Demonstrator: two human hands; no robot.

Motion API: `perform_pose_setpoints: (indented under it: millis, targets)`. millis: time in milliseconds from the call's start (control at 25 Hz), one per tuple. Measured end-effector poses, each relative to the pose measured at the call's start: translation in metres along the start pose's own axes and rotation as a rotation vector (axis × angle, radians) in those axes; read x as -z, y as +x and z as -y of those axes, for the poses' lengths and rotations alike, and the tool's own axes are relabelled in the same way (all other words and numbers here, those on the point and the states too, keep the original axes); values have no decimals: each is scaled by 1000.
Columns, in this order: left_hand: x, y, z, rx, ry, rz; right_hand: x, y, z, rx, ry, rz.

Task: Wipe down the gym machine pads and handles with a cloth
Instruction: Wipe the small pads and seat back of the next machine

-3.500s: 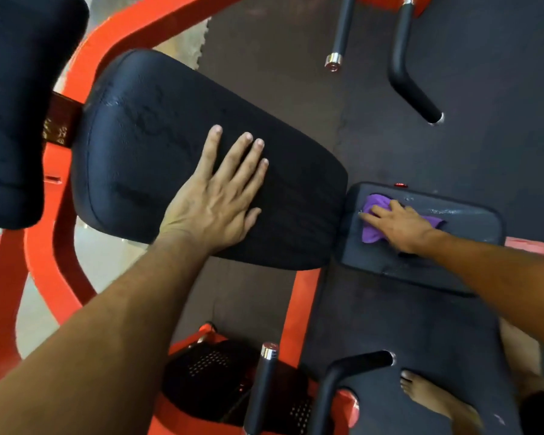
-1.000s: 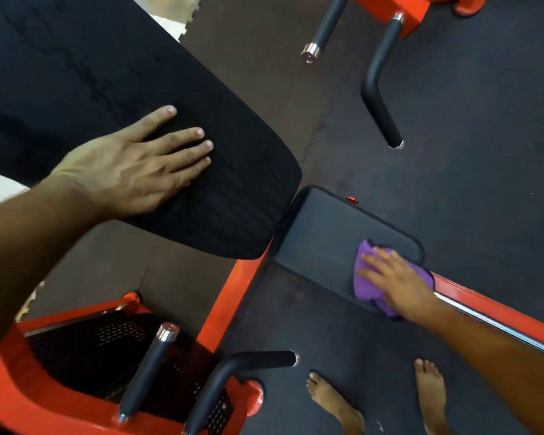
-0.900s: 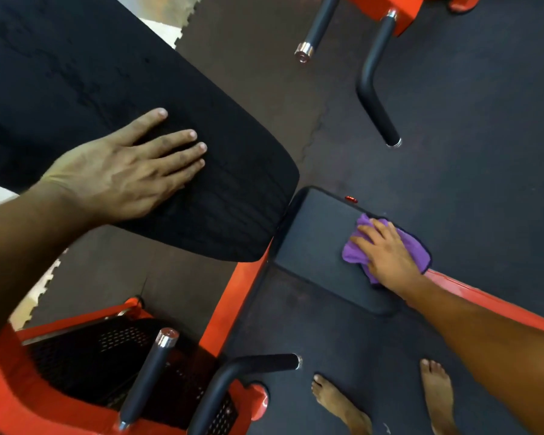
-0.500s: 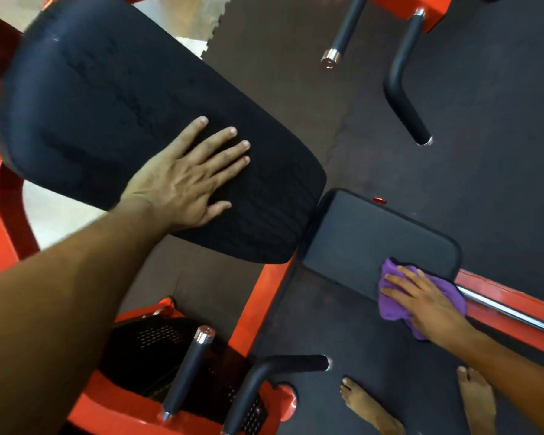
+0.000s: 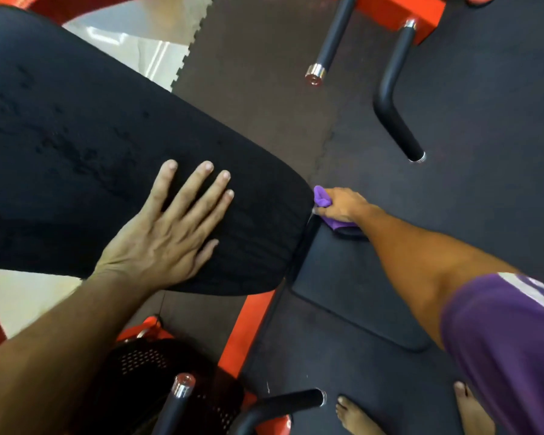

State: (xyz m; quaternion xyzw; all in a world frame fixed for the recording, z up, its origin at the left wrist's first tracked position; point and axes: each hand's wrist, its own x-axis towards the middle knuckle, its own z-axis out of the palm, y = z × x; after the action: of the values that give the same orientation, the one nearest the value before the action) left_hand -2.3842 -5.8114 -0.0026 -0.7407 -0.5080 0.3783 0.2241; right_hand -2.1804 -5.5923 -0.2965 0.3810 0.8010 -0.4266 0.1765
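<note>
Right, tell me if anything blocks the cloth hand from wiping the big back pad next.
Nothing visible stands between them. The right hand grips the purple cloth right at the back pad's lower edge, above the seat pad. Only the left hand lies flat on the back pad and would have to move for a full wipe.

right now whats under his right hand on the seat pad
The right hand grips a bunched purple cloth against the far end of the seat pad. Most of the cloth, and the pad beneath it, is covered by the hand.
</note>
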Motion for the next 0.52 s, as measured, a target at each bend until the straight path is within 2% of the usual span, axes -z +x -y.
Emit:
perform_pose_setpoints:
  millis: [80, 160, 360, 440, 520]
  targets:
    - [1, 2, 0, -27, -22, -4, 2, -15, -7, 1, -4, 39]
    - [2, 1, 0, -27, -20, -12, 8, -51, -39, -30, 77, 9]
    - [1, -1, -2, -20, 37, -28, 8, -182, -130, -246, 196, -51]
    - [7, 2, 0, -18, 16, 0, 6, -174, -135, -291, 199, -88]
    - [9, 1, -4, -27, 18, 31, 6, -139, -103, -266, 166, -115]
